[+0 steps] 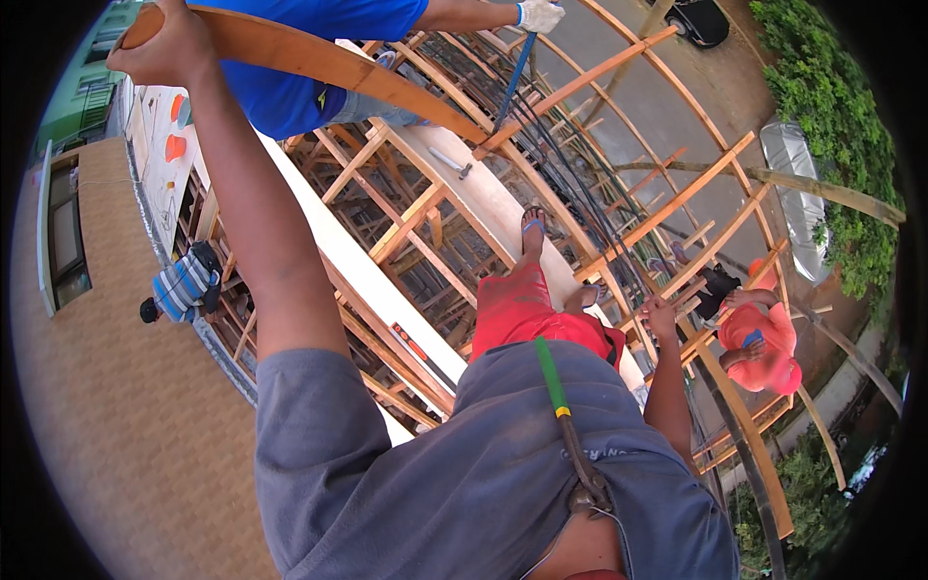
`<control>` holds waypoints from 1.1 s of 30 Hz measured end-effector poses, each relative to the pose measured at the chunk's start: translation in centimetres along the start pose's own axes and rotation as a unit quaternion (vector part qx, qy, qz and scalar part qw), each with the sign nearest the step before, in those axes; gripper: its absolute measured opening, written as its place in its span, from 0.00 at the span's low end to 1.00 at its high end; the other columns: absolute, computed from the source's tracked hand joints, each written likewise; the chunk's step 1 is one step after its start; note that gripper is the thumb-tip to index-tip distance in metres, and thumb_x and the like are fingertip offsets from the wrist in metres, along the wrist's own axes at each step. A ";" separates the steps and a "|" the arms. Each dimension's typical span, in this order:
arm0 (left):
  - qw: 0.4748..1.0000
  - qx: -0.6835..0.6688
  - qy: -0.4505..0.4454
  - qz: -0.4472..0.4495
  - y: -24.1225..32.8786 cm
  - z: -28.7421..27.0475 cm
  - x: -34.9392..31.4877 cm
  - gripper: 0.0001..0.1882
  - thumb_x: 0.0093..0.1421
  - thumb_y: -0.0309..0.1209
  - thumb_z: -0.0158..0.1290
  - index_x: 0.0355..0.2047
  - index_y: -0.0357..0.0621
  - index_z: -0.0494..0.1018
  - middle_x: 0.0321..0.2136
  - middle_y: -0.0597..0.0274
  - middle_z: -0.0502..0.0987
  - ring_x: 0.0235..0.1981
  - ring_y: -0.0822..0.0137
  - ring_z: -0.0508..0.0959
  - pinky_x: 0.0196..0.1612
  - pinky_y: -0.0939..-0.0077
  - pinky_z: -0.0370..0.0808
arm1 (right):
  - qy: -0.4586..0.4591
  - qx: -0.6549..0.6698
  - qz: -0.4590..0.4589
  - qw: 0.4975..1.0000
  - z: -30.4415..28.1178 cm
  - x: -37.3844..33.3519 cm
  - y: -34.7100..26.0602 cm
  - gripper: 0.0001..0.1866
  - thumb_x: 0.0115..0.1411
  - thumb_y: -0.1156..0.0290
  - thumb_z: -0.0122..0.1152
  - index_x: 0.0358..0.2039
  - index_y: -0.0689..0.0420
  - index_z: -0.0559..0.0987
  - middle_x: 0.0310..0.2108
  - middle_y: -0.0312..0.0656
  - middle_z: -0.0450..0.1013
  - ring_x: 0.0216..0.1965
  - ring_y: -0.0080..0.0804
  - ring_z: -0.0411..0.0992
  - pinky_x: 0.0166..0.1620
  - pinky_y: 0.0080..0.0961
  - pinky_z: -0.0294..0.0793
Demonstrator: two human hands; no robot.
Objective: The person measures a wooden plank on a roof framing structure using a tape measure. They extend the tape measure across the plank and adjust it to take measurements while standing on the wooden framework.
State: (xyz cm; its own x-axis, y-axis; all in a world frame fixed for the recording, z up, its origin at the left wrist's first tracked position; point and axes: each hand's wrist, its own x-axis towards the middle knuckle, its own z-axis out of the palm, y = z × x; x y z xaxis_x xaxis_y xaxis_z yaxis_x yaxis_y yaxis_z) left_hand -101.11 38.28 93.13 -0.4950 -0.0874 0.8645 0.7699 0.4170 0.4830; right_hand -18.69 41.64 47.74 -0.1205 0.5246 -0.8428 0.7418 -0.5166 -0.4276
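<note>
The frame (408,224) looked partly built: joists and braces crossed a wide stretch and a white board (372,290) ran along it, but many bays gaped open. The plank (338,72) seemed not yet fixed; it stretched from the left hand (174,48), which was wrapped round one end, to the beams near a co-worker's gloved hand (539,15) gripping a blue bar (514,82). The right hand (660,317) was half curled beside the timber; whether it held or touched anything could not be told

A pale walkway (488,198) lay underfoot, with a hammer (450,162) on it; a red level (411,341) rested by the white board's edge. The site was outdoors and raised above grey paving (667,116), between a tan patterned surface (135,406) on the left and trees (822,106) on the right, with other workers on both sides
</note>
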 end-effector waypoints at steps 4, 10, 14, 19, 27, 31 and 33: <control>1.000 -0.010 0.008 0.004 0.0 -0.2 0.1 0.35 0.44 0.34 0.66 0.44 0.25 0.61 0.40 0.37 0.73 0.41 0.47 0.79 0.48 0.62 0.80 | 0.000 -0.011 -0.005 1.000 0.2 -0.8 0.0 0.17 0.68 0.58 0.55 0.49 0.56 0.78 0.33 0.35 0.77 0.30 0.22 0.76 0.25 0.19 0.71; 1.000 0.016 0.018 0.016 -0.8 -0.1 0.2 0.34 0.43 0.34 0.66 0.44 0.26 0.61 0.40 0.38 0.73 0.40 0.47 0.79 0.46 0.62 0.81 | 0.015 -0.018 -0.064 0.998 -1.1 1.2 2.2 0.18 0.68 0.56 0.54 0.48 0.56 0.78 0.33 0.36 0.77 0.29 0.22 0.76 0.25 0.20 0.71; 1.000 0.013 0.018 0.011 -0.2 -0.2 0.0 0.35 0.42 0.34 0.66 0.44 0.26 0.61 0.40 0.38 0.73 0.41 0.48 0.80 0.44 0.61 0.81 | 0.013 -0.034 -0.089 0.995 -0.5 0.9 -1.3 0.18 0.68 0.56 0.53 0.45 0.57 0.78 0.33 0.36 0.77 0.30 0.23 0.77 0.26 0.20 0.71; 1.000 -0.003 0.010 0.004 0.1 -0.7 -0.1 0.36 0.42 0.35 0.67 0.44 0.26 0.61 0.40 0.38 0.73 0.40 0.47 0.80 0.45 0.62 0.81 | 0.025 -0.044 -0.112 0.992 0.8 0.0 -4.4 0.14 0.67 0.66 0.52 0.44 0.64 0.78 0.35 0.42 0.78 0.30 0.26 0.76 0.35 0.24 0.75; 1.000 0.003 0.022 0.013 0.2 -0.5 -0.1 0.35 0.43 0.35 0.67 0.45 0.25 0.62 0.40 0.38 0.73 0.40 0.47 0.80 0.45 0.61 0.80 | 0.003 0.006 -0.158 0.987 2.2 1.1 -2.4 0.13 0.67 0.68 0.52 0.43 0.64 0.78 0.34 0.40 0.77 0.30 0.25 0.76 0.35 0.24 0.77; 0.999 0.008 0.028 0.014 0.1 -0.5 0.0 0.35 0.43 0.35 0.67 0.44 0.26 0.62 0.40 0.38 0.73 0.40 0.47 0.79 0.46 0.61 0.80 | -0.009 -0.020 -0.145 0.989 2.7 0.6 -3.6 0.13 0.67 0.69 0.52 0.45 0.64 0.78 0.33 0.40 0.76 0.33 0.25 0.76 0.37 0.25 0.80; 0.999 0.010 0.026 0.018 -0.3 -0.7 0.1 0.34 0.44 0.34 0.67 0.44 0.28 0.62 0.40 0.40 0.73 0.39 0.48 0.80 0.45 0.63 0.81 | -0.020 -0.022 -0.132 0.991 3.0 0.2 -4.7 0.14 0.67 0.69 0.52 0.46 0.65 0.78 0.32 0.40 0.76 0.33 0.24 0.76 0.37 0.24 0.79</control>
State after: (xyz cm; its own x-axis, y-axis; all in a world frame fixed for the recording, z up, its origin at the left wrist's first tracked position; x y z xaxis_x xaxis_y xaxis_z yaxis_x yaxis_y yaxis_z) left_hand -101.08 37.51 93.21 -0.4451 -0.1184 0.8876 0.7782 0.4393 0.4489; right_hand -24.19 42.14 48.64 -0.3398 0.6095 -0.7163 0.7090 -0.3345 -0.6209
